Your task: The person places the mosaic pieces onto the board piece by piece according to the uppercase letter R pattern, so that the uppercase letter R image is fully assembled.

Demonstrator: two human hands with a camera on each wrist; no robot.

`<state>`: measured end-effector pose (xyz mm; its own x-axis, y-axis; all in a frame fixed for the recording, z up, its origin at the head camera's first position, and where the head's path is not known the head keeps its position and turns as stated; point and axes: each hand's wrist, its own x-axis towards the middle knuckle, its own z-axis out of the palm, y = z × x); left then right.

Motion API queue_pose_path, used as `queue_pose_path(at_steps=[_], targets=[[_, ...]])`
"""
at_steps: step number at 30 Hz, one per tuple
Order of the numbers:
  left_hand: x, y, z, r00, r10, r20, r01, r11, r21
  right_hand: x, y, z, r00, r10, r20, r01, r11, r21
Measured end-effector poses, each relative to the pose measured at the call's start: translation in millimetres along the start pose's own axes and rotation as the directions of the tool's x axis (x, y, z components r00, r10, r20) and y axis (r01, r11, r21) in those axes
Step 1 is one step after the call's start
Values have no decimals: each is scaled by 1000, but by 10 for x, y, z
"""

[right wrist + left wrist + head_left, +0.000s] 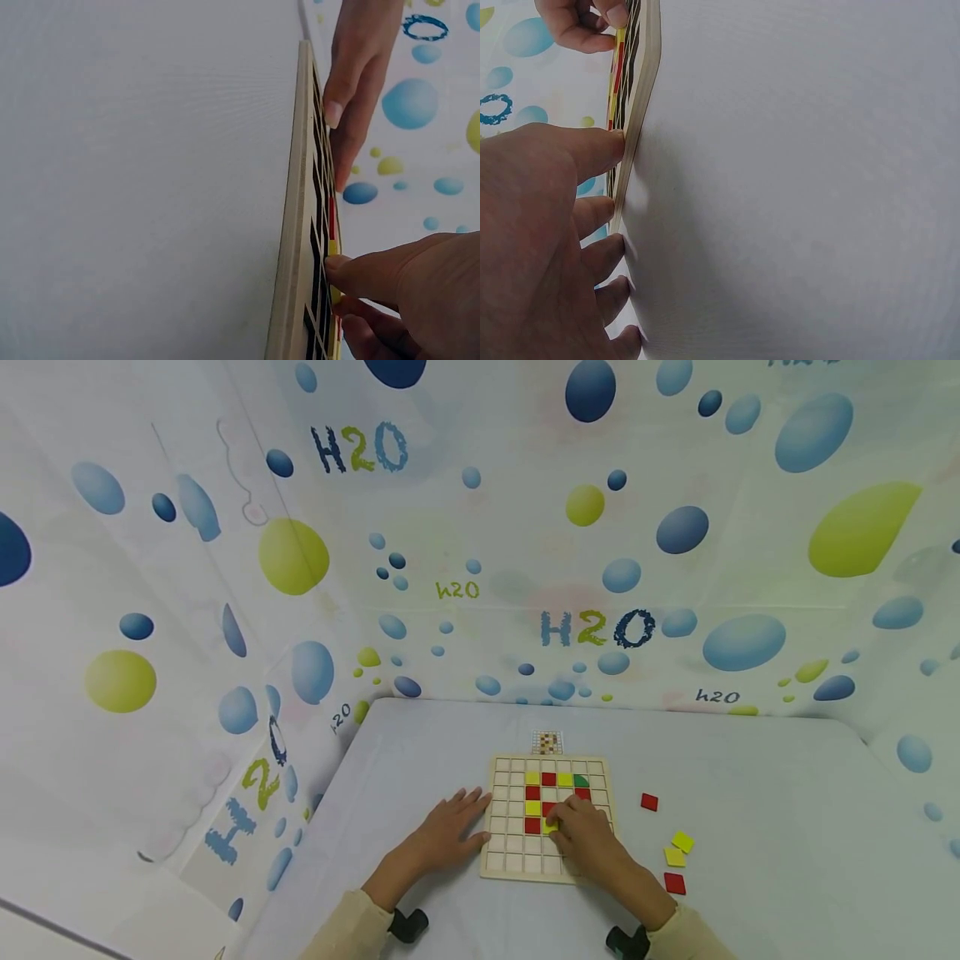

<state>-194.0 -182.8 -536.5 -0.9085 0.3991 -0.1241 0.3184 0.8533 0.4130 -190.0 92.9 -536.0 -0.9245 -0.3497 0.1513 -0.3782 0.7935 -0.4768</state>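
A square wooden grid board [510,860] lies on the table, with red and yellow tiles and one green tile [581,782] in its cells. My left hand [450,831] rests flat at the board's left edge, fingers spread, thumb and fingertips touching the rim. Over the middle of the grid, my right hand [588,839] pinches a yellow tile [334,289] between thumb and fingers, low against the board. A red tile [532,826] sits just left of those fingers. The right hand hides several cells at the board's lower right.
A small printed pattern card [547,742] lies behind the board. To the right are loose tiles: a red one [649,802], two yellow ones [682,842] and another red one [675,883]. A white curtain [487,527] with coloured drops hangs behind the table.
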Motion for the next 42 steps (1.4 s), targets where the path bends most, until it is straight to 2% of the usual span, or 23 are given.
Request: queue_pose_path(at_steps=[9, 17, 20, 24, 27, 30, 34, 37, 40, 42], targets=[[5, -15, 24, 1000, -8, 5, 8, 1000, 17, -8, 13, -5, 1000, 0, -4, 0, 1000, 31], [22, -36, 30, 1000, -5, 5, 5, 1000, 16, -21, 60, -28, 999, 44, 14, -44, 999, 21], [26, -43, 41, 1000, 0, 4, 0, 1000, 17, -60, 122, -109, 995, 91, 33, -91, 996, 17], [25, -40, 45, 1000, 1, 5, -1, 1000, 14, -148, 297, -279, 986, 159, 48, -160, 987, 9], [21, -36, 32, 1000, 6, -2, -6, 1000, 14, -234, 508, -443, 978, 205, 44, -206, 978, 31], [16, -30, 20, 1000, 8, -5, -8, 1000, 18, -327, 737, -631, 958, 278, 64, -281, 959, 37], [9, -29, 11, 1000, 13, -5, -13, 1000, 12, -446, 985, -859, 916, 385, 113, -387, 922, -1], [13, -31, 14, 1000, 9, -5, -9, 1000, 11, -525, 1117, -976, 899, 407, 162, -411, 912, -6], [21, -36, 27, 1000, 1, -1, -1, 1000, 17, -566, 1218, -1018, 900, 386, 202, -397, 918, 16], [25, -37, 35, 1000, 1, 1, -1, 1000, 19, -565, 1270, -1015, 910, 358, 207, -372, 927, 33]])
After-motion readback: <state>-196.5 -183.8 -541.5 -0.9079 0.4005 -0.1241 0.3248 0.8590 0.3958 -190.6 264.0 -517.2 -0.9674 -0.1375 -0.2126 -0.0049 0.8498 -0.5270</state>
